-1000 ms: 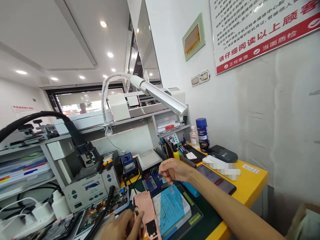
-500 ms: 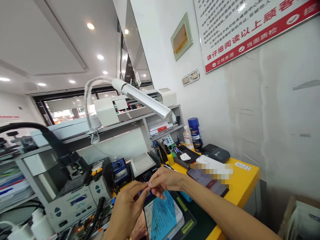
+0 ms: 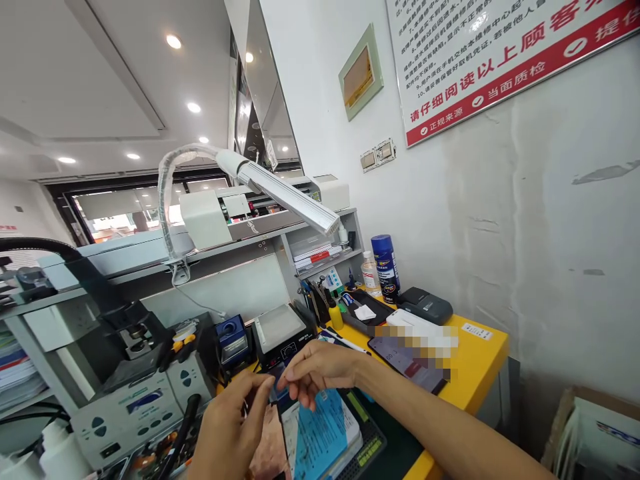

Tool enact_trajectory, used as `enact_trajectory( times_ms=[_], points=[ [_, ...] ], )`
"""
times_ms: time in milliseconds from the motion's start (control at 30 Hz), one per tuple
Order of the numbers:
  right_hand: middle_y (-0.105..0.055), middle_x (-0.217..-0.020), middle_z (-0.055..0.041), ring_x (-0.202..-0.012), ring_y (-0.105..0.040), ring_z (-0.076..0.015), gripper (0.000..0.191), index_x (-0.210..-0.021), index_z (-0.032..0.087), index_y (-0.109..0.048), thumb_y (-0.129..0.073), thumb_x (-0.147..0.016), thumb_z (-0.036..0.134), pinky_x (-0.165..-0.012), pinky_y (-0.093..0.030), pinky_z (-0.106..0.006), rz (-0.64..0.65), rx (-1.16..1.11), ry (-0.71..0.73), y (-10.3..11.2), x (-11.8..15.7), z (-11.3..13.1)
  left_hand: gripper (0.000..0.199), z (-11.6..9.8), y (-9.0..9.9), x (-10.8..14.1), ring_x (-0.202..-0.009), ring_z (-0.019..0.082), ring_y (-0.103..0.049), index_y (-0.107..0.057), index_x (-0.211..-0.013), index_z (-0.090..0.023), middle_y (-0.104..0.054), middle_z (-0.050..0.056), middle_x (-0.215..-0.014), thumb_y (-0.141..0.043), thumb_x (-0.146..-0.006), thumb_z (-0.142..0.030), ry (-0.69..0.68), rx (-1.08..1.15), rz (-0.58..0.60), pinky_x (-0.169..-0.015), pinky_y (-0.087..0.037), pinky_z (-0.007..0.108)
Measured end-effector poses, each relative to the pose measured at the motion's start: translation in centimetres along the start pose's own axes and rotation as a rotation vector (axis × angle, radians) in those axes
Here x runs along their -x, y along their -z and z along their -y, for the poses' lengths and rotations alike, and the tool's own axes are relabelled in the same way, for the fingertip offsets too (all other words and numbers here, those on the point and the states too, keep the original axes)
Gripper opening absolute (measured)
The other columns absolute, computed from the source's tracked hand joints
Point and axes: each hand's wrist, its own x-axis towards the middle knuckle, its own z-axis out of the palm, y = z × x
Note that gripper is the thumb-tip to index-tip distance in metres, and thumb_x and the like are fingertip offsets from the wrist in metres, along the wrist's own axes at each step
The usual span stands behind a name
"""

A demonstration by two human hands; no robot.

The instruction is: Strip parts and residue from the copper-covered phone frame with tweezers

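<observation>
My left hand [image 3: 235, 417] is raised at the lower centre, thumb and forefinger pinched together; whatever is between them is too small to make out. Just right of it, my right hand [image 3: 320, 370] hangs over a blue-and-white packet [image 3: 323, 433], its thumb and forefinger close together and the other fingers curled. A narrow gap separates the two hands. I cannot tell whether anything is in the right fingertips. The packet lies on a dark mat [image 3: 393, 427], beside a copper-coloured surface [image 3: 267, 443].
A phone [image 3: 400, 360] lies on the yellow table [image 3: 480, 360] near a black case [image 3: 425, 305]. Behind stand a blue spray can [image 3: 386, 270] and a yellow bottle [image 3: 336, 317]. A lamp [image 3: 290, 197] arches above. At left is a grey soldering station [image 3: 135, 407].
My hands have moved apart from touching fingertips, the left going left and down. The whole view has shifted slightly.
</observation>
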Motion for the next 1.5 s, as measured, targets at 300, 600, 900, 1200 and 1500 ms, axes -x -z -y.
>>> enact_trajectory(
  times_ms=[300, 600, 900, 1200, 1500],
  points=[
    [-0.07, -0.072, -0.0035, -0.052, -0.063, -0.0113, 0.031, -0.088, 0.007, -0.074, -0.086, -0.069, 0.029, -0.047, -0.048, -0.021, -0.049, -0.012, 0.022, -0.3, 0.1, 0.1, 0.042, -0.9, 0.0, -0.4, -0.052, 0.013, -0.054, -0.074, -0.085, -0.016, -0.064, -0.002, -0.061, -0.057, -0.089, -0.055, 0.213, 0.212, 0.014, -0.051, -0.043, 0.022],
    [-0.072, -0.077, -0.0044, -0.056, -0.065, -0.0113, 0.031, -0.084, 0.007, -0.074, -0.086, -0.07, 0.031, -0.05, -0.053, -0.023, -0.068, -0.031, 0.001, -0.6, 0.1, 0.1, 0.024, 0.1, -0.9, 0.2, -0.075, 0.018, -0.064, -0.075, -0.099, -0.022, -0.072, 0.004, -0.091, -0.062, -0.09, -0.04, 0.024, 0.15, -0.016, -0.062, -0.048, 0.026],
    [-0.072, -0.076, -0.0054, -0.054, -0.066, -0.0123, 0.031, -0.081, 0.007, -0.074, -0.087, -0.068, 0.032, -0.047, -0.056, -0.023, -0.081, -0.042, -0.017, -1.2, -0.1, -0.1, 0.015, 0.3, -1.3, 0.8, -0.067, 0.015, -0.056, -0.072, -0.097, -0.02, -0.065, 0.004, -0.09, -0.059, -0.092, -0.026, -0.151, 0.003, -0.056, -0.063, -0.044, 0.028],
    [-0.073, -0.076, -0.0063, -0.054, -0.067, -0.013, 0.031, -0.084, 0.006, -0.074, -0.087, -0.069, 0.03, -0.048, -0.057, -0.024, -0.063, -0.059, -0.014, -1.3, -0.1, -0.2, 0.018, -0.4, -1.1, 0.6, -0.066, 0.015, -0.053, -0.071, -0.084, -0.021, -0.063, 0.002, -0.081, -0.059, -0.091, -0.032, -0.038, 0.079, -0.04, -0.063, -0.039, 0.028],
    [-0.076, -0.082, -0.01, -0.059, -0.07, -0.0152, 0.034, -0.096, 0.005, -0.074, -0.075, -0.084, 0.036, -0.052, -0.058, -0.025, -0.029, -0.135, -0.034, -0.4, -0.2, -0.3, 0.029, 0.1, -0.7, -0.1, -0.066, 0.015, -0.053, -0.074, -0.084, -0.019, -0.067, 0.001, -0.072, -0.069, -0.081, -0.047, 0.314, 0.388, -0.021, -0.062, -0.039, 0.025]
  ],
)
